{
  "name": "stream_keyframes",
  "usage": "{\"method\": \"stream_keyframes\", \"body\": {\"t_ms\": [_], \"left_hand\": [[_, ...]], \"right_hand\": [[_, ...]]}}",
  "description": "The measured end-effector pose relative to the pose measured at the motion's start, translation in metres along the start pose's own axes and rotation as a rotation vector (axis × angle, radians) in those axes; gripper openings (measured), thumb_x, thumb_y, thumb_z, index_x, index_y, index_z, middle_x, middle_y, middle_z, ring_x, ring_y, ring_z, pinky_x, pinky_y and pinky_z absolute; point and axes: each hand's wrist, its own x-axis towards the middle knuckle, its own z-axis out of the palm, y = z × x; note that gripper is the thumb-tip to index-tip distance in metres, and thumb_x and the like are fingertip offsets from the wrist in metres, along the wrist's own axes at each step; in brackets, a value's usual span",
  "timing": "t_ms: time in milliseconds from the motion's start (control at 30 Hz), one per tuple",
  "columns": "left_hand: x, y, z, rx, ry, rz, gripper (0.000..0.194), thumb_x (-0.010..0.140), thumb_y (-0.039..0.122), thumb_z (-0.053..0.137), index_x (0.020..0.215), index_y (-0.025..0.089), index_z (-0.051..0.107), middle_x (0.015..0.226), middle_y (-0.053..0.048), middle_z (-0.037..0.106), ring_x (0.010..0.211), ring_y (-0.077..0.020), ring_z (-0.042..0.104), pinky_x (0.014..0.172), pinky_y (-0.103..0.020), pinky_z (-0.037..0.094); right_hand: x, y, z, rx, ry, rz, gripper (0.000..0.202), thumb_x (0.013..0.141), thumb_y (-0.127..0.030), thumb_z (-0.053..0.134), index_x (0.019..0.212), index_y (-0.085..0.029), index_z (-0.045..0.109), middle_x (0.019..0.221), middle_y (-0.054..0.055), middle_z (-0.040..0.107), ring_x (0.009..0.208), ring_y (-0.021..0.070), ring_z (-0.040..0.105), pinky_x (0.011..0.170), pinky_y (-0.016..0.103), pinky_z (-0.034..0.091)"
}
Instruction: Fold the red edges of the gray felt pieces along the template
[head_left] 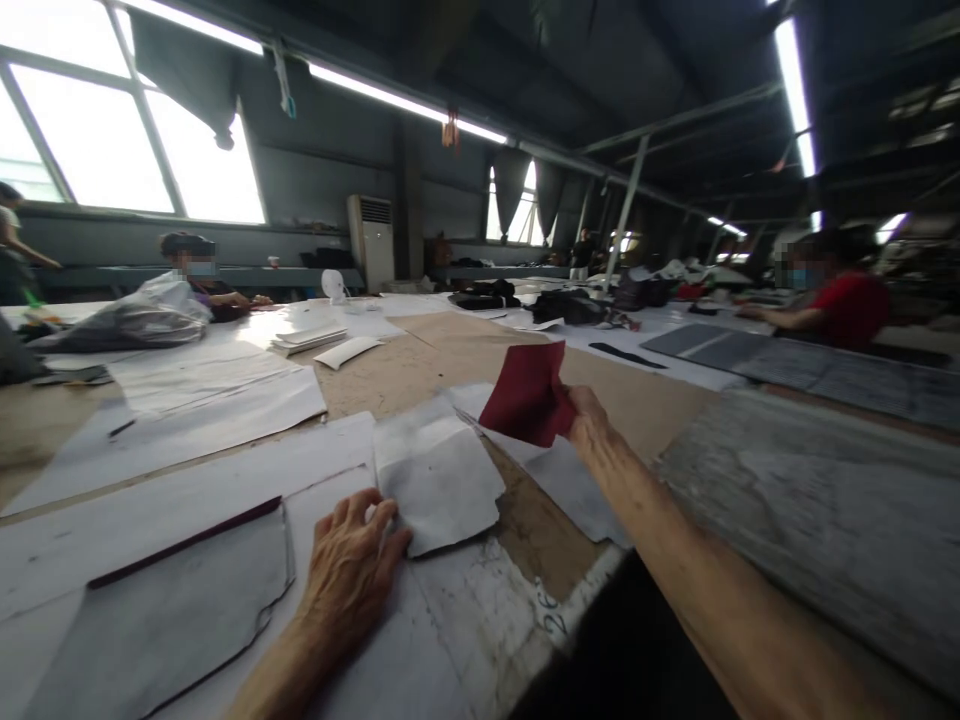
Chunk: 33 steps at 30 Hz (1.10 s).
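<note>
Raised over the table, my right hand [581, 412] pinches a dark red piece of fabric [525, 392] at its right edge. My left hand [358, 540] rests on the table with its fingers bent and apart, at the left edge of a pale grey sheet-like piece [439, 480]. Nothing shows gripped in it. Left of that hand lies a grey piece with dark edges [195, 590], a dark red strip [187, 540] along its top. Another pale piece [574, 480] lies below the red fabric.
White paper sheets [217, 400] and brown paper [465, 345] cover the table. Farther off are stacked white sheets [311, 338], a plastic-wrapped bundle [139, 315] and dark cloth heaps [562, 307]. Grey boards [810, 480] lie at right. Co-workers sit left [199, 275] and right [840, 290].
</note>
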Motion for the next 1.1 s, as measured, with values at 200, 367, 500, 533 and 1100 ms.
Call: {"method": "stream_keyframes", "body": {"t_ms": [200,367,500,533,1100], "left_hand": [[-0.002,-0.006,0.006,0.077,0.002,0.009,0.025,0.085,0.034,0.043,0.102,0.022,0.058,0.113,-0.009,0.052,0.103,-0.0258,0.046,0.083,-0.043,0.039],[-0.001,-0.004,0.003,-0.078,0.015,-0.044,0.025,0.079,0.035,0.047,0.096,0.021,0.060,0.111,-0.010,0.053,0.103,-0.0287,0.047,0.085,-0.047,0.037],[-0.002,-0.004,-0.015,-0.495,0.078,-0.265,0.034,0.075,0.048,0.046,0.087,0.018,0.057,0.107,-0.010,0.054,0.103,-0.0277,0.049,0.091,-0.044,0.036],[-0.004,-0.006,-0.023,-0.551,0.061,-0.322,0.040,0.078,0.052,0.041,0.088,0.017,0.056,0.102,-0.009,0.057,0.097,-0.0253,0.052,0.087,-0.040,0.041],[-0.087,-0.037,-0.099,-0.322,-0.322,-0.403,0.025,0.066,0.017,0.059,0.089,0.019,0.068,0.086,-0.003,0.060,0.081,-0.0184,0.054,0.076,-0.030,0.041]], "right_hand": [[-0.008,-0.040,-0.008,-0.011,0.082,-0.073,0.028,0.089,-0.034,0.050,0.107,-0.013,0.052,0.100,0.006,0.055,0.083,0.0153,0.057,0.070,0.032,0.050],[-0.048,-0.057,0.004,-0.161,0.063,-0.203,0.025,0.089,-0.036,0.047,0.093,-0.012,0.053,0.080,0.001,0.054,0.062,0.0091,0.051,0.056,0.023,0.045],[-0.127,-0.027,0.032,-0.387,-0.118,-0.254,0.018,0.079,-0.028,0.054,0.067,-0.015,0.052,0.058,-0.002,0.045,0.050,0.0089,0.039,0.047,0.021,0.031],[-0.150,-0.014,0.039,-0.441,-0.187,-0.261,0.017,0.075,-0.025,0.057,0.062,-0.016,0.051,0.057,-0.002,0.045,0.052,0.0100,0.039,0.049,0.023,0.031],[-0.287,0.097,0.091,-0.814,-0.957,-0.956,0.023,0.073,-0.005,0.036,0.070,-0.014,0.057,0.069,0.008,0.054,0.067,0.0192,0.045,0.057,0.030,0.041]]}}
